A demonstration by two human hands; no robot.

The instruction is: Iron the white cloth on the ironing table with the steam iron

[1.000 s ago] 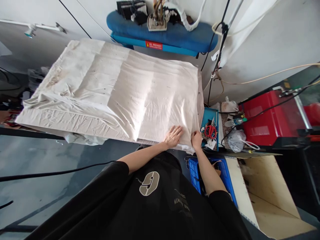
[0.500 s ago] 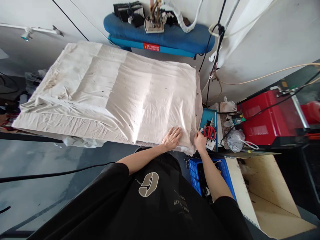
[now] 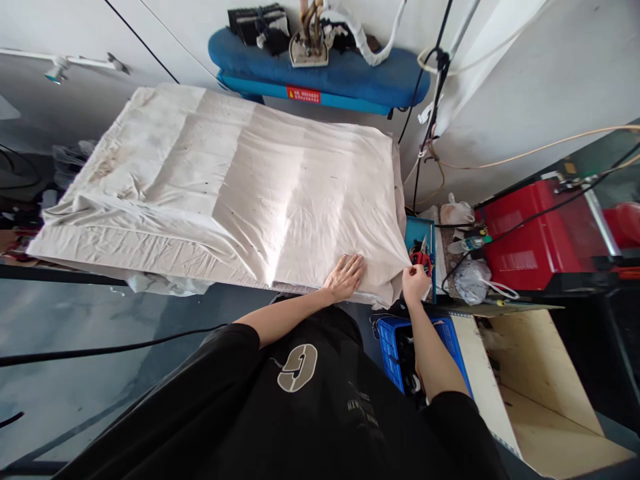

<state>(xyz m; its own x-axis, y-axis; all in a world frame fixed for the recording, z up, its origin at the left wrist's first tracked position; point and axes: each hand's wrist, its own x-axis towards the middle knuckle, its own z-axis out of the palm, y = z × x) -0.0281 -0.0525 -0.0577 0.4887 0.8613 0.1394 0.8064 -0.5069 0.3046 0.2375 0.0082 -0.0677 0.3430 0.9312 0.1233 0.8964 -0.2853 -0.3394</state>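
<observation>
A pale, wrinkled cloth (image 3: 260,180) covers the table in front of me and hangs over its near edge. My left hand (image 3: 346,275) lies flat on it near the front right corner, fingers stretched out. At that corner my right hand (image 3: 415,283) pinches the cloth's edge, and the fabric is drawn taut into a point toward the fingers. Red-handled scissors (image 3: 423,259) lie in a blue tray (image 3: 414,230) just behind my right hand, which partly hides them.
Behind the table stands a blue padded ironing board (image 3: 350,73) with an iron (image 3: 309,52) on it. A red machine (image 3: 530,233) is to the right. Below my right arm are a blue crate (image 3: 390,347) and an open wooden box (image 3: 545,373). Cables hang at the back right.
My right hand has moved a little to the right, pulling the cloth's corner outward and stretching it. My left hand has stayed in place.
</observation>
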